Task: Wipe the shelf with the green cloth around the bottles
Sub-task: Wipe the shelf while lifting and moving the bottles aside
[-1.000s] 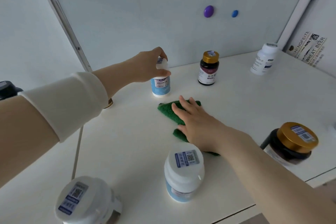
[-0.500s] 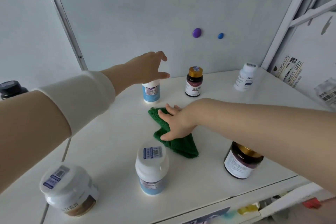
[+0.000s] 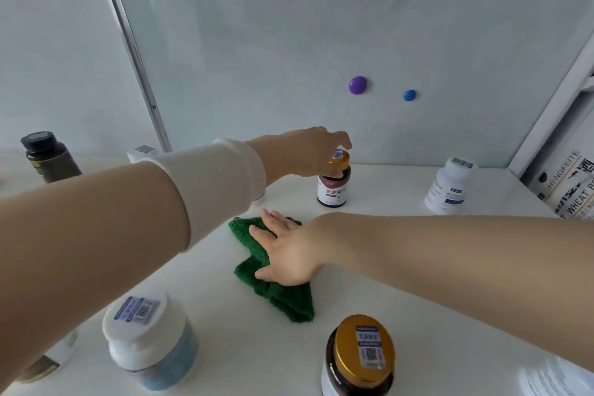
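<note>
The green cloth (image 3: pixel 279 299) lies crumpled in the middle of the white shelf (image 3: pixel 418 251). My right hand (image 3: pixel 289 254) presses flat on its upper part, fingers spread and pointing left. My left hand (image 3: pixel 302 154) reaches across to the back and curls over the gold cap of a small dark bottle (image 3: pixel 332 193), which stands upright just behind the cloth. A white bottle (image 3: pixel 450 186) stands at the back right. A white-lidded jar (image 3: pixel 151 341) and a gold-lidded dark jar (image 3: pixel 360 360) stand near the front edge.
A black-capped bottle (image 3: pixel 48 157) stands at the far left, partly behind my left arm. A printed cardboard box (image 3: pixel 565 190) stands at the right end. Purple (image 3: pixel 357 85) and blue (image 3: pixel 409 95) magnets sit on the back panel. My sleeve hides the blue-label bottle.
My left hand let go of the blue-label bottle and moved right onto the gold-capped dark bottle. My right hand stays on the cloth, which has been dragged a little.
</note>
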`<state>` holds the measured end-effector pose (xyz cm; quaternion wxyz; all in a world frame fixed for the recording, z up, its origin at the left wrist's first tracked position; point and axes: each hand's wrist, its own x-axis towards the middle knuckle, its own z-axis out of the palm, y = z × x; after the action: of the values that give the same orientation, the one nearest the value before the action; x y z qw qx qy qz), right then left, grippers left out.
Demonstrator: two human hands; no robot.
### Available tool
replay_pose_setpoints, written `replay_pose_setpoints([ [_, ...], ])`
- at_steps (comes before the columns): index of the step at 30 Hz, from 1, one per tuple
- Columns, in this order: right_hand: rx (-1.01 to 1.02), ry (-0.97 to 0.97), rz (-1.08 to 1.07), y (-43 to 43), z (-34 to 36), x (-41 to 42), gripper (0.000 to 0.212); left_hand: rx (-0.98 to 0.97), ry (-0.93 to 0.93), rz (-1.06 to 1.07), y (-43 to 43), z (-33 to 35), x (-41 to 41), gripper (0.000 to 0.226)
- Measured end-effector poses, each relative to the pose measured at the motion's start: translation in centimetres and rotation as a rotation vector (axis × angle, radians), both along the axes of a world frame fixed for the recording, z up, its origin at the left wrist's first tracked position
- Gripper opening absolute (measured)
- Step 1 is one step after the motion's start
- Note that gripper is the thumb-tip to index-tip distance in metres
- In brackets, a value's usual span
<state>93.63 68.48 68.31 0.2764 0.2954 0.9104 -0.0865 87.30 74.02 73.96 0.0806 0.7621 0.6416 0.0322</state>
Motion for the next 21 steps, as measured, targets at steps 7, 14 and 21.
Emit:
replay_pose_setpoints([
  [7,-0.089,0.063,0.085,1.5,-0.1,6.9,0.069,-0.020,-0.066,0.003,0.9,-1.1,-0.1,0.045],
  [14,-0.111,0.225,0.180,0.6,-0.7,10.2,0.063,-0.035,-0.201,0.033,1.6,-0.5,-0.1,0.039],
  [21,0.034,0.488,0.293,5.0,-3.8,11.3,0.063,0.072,-0.294,0.080,2.2,3.5,-2.1,0.035],
])
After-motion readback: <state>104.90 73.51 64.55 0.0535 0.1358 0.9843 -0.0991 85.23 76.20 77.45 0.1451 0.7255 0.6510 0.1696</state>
